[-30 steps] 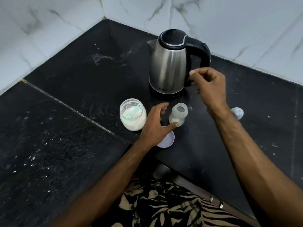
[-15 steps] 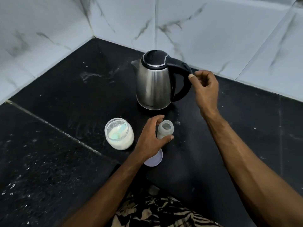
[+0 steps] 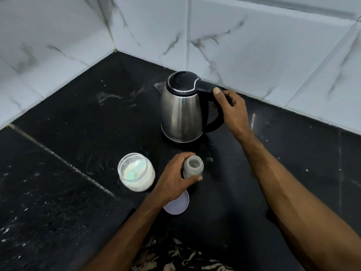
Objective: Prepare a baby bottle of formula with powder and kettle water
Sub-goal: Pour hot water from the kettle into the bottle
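A steel kettle (image 3: 180, 114) with a black lid and handle stands on the black counter near the tiled corner. My right hand (image 3: 231, 109) is wrapped around its handle, thumb on top. An open, cloudy baby bottle (image 3: 193, 166) stands upright in front of the kettle, and my left hand (image 3: 175, 178) grips its side with thumb and fingers. To the left of the bottle sits an open glass jar (image 3: 135, 172) of white formula powder with a pale scoop lying inside.
A round white lid (image 3: 178, 204) lies flat on the black counter (image 3: 68, 133) under my left wrist. White marble-tiled walls (image 3: 254, 45) close the corner behind the kettle. Powder specks dot the counter at the left. The counter's front edge runs by my patterned clothing.
My right hand reached from above the bottle to the kettle and closed on its handle. My left hand stayed on the bottle. The camera view shifted, so the teat at the right is out of sight.
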